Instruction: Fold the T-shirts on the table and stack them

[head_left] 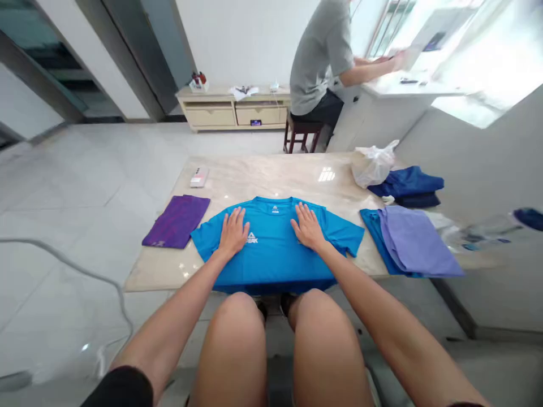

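A bright blue T-shirt (271, 249) lies spread on the table, collar toward the far side, its lower part hanging over the near edge. My left hand (233, 230) rests flat on its left chest area beside a white logo, fingers spread. Flat on the right chest area is my right hand (309, 227), also with its fingers apart. A folded purple cloth (177, 221) lies left of the shirt. To the right, a folded lavender cloth (418, 240) sits on top of a blue one (377, 234).
On the marble-look table (263, 169) are a phone (199, 177), a white plastic bag (372, 164), dark blue clothes (409, 183) and a clear bottle (492, 229). Beyond it, a person in grey (320, 56) sits on a stool near a low cabinet (212, 117).
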Available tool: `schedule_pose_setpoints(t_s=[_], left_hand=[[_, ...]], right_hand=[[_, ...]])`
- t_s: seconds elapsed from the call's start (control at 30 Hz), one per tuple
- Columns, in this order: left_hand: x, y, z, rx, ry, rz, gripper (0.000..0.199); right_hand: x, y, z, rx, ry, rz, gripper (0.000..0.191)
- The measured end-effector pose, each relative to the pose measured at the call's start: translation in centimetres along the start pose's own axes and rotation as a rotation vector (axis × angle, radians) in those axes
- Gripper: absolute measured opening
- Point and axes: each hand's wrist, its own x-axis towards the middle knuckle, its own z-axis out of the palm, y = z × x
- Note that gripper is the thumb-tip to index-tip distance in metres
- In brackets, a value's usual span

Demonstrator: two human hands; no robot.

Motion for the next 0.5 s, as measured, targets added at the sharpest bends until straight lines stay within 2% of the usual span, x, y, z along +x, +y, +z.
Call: schedule_pose_setpoints(t_s=[0.1, 0.13, 0.17, 0.23, 0.27, 0.33, 0.4, 0.5], left_hand=[[-4.1, -3.3, -2.0, 0.039, -0.073, -0.142, 0.067], [-4.9, -4.0, -3.1, 0.048, -0.131, -0.193, 0.067], [-5.3, -4.3, -4.5, 0.057, -0.174, -0.231, 0.066], [-5.0, -4.0, -7.9, 0.078, -0.219, -0.26, 0.063], [-4.4, -3.3, -9.8, 0.084, -0.227, -0.254, 0.06], [-2.9, -1.2, -13.4, 0.048, -0.271, -0.169, 0.054], [-1.6, 1.7, -16.1, -0.004, -0.335, -0.115, 0.05], [-1.0, 6.0, -17.9, -0.088, -0.377, -0.02, 0.05]], right_hand=[[-5.2, 4.8, -2.3, -0.032, -0.079, 0.121, 0.07], [-6.6, 6.3, -3.4, -0.023, -0.132, 0.212, 0.07], [-7.6, 7.7, -4.7, -0.002, -0.16, 0.323, 0.07], [-8.4, 9.8, -8.1, 0.089, -0.084, 0.561, 0.067], [-8.3, 10.5, -9.9, 0.149, -0.022, 0.617, 0.065], [-7.4, 11.1, -13.5, 0.175, 0.032, 0.581, 0.06], [-6.2, 10.9, -16.1, 0.189, 0.032, 0.542, 0.051], [-6.0, 10.0, -17.1, 0.183, 0.033, 0.57, 0.041]])
